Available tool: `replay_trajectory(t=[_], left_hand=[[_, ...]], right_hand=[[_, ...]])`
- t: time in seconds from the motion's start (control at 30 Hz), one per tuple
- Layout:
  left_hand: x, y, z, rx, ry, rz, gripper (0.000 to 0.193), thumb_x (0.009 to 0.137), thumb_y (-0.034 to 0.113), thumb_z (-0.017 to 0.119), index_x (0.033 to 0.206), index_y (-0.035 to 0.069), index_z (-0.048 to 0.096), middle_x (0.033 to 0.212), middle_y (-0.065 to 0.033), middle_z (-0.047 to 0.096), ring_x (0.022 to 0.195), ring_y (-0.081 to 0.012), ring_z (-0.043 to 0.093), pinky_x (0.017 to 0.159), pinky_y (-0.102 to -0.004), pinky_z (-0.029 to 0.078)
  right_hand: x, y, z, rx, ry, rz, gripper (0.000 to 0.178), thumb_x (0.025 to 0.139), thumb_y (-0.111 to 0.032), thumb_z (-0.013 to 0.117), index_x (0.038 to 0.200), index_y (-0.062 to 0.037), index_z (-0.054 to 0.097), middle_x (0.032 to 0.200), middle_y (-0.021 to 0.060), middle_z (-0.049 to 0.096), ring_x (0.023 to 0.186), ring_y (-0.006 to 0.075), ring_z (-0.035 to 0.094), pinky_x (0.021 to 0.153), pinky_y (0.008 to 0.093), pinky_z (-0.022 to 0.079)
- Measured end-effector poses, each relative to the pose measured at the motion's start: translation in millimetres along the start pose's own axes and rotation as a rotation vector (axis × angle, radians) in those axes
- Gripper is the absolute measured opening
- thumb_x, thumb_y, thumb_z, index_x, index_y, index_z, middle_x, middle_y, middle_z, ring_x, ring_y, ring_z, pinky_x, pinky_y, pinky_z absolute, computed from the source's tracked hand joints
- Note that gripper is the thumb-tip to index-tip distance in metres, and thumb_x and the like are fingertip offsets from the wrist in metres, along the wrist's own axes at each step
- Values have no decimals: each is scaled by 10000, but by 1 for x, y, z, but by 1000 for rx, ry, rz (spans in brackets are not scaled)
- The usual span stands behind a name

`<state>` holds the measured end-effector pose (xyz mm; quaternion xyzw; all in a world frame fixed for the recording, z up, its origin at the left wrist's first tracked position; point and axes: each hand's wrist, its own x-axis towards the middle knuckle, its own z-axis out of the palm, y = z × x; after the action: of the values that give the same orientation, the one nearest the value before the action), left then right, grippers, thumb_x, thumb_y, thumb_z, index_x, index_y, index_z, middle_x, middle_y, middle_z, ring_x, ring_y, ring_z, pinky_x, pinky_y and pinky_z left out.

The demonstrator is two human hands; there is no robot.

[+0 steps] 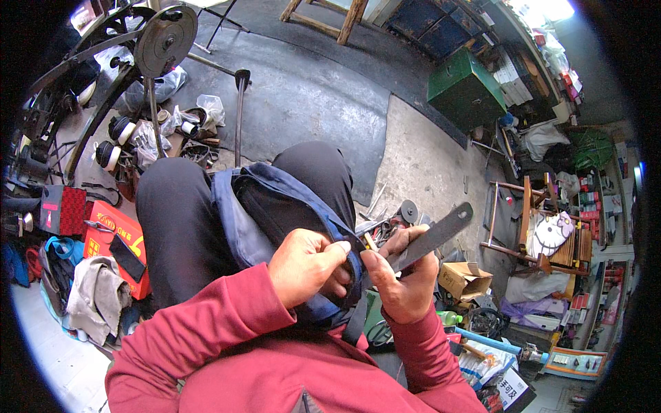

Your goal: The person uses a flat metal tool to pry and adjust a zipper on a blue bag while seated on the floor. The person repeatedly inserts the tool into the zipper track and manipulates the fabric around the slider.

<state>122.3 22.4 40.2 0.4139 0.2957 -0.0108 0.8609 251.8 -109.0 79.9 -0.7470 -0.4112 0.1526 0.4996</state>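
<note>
A seated person's lap fills the middle of the frame, in dark trousers, with a blue cloth [231, 227] lying loosely across it. The left hand [311, 268], at centre, is closed in a pinch over the cloth; what sits between its fingertips is too small to tell. The right hand [406, 289], just right of centre, grips a flat metal strip [437, 234] whose rounded, holed end points to the upper right; its other end is hidden by the fingers. Handling this well probably means keeping the cloth taut, the strip steady, and the fingertips clear of any sharp edge.

Around them, a wheeled metal machine [165, 41] takes the upper left, and a dark mat [296, 89] covers the floor at upper centre. A green box [465, 86] stands at upper right, a wooden chair [527, 227] at right, a red box [124, 241] at left. Nearer, an open cardboard box [463, 281] and scattered tools [392, 224] crowd the right hand's side and could hamper a wide swing.
</note>
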Motion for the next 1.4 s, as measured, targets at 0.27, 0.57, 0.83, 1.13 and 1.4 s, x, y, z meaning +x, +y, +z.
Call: replay_trajectory(t=[0.27, 0.57, 0.83, 1.13, 1.4], left_hand=[[1, -3, 2, -2, -11, 22, 362, 1022, 242, 597, 877, -77, 687, 783, -186, 731, 608, -237, 713, 571, -340, 578], [0, 1, 3, 8, -9, 11, 374, 1038, 205, 570, 864, -92, 717, 761, -181, 730, 591, -224, 704, 577, -315, 574], [0, 0, 4, -7, 10, 9, 389, 1043, 208, 557, 843, -83, 719, 742, -175, 728, 589, -217, 705, 572, -311, 569], [2, -2, 4, -2, 20, 9, 399, 1044, 204, 548, 817, -78, 714, 748, -176, 730, 573, -216, 699, 576, -317, 571], [4, -5, 0, -11, 30, 35, 369, 1024, 231, 581, 872, -92, 672, 763, -201, 718, 567, -242, 699, 537, -342, 566]], right_hand=[[-6, -12, -2, 64, -56, 249, 459, 828, -41, 850, 1017, -77, 434, 786, -1, 517, 685, 72, 476, 627, 219, 399], [-9, -13, 0, 28, -71, 147, 450, 803, 4, 844, 981, -81, 440, 763, -21, 532, 658, 51, 466, 600, 203, 378], [-9, -13, -2, 58, -57, 263, 437, 803, -52, 865, 964, -73, 460, 721, -23, 554, 615, 40, 502, 550, 207, 401], [-8, -12, -2, -30, -74, 189, 432, 810, -126, 883, 940, -65, 474, 670, -23, 576, 568, 48, 516, 505, 219, 400], [-14, -12, 3, 41, -59, 164, 435, 819, 2, 834, 950, -84, 428, 734, -19, 520, 647, 45, 456, 574, 209, 368]])
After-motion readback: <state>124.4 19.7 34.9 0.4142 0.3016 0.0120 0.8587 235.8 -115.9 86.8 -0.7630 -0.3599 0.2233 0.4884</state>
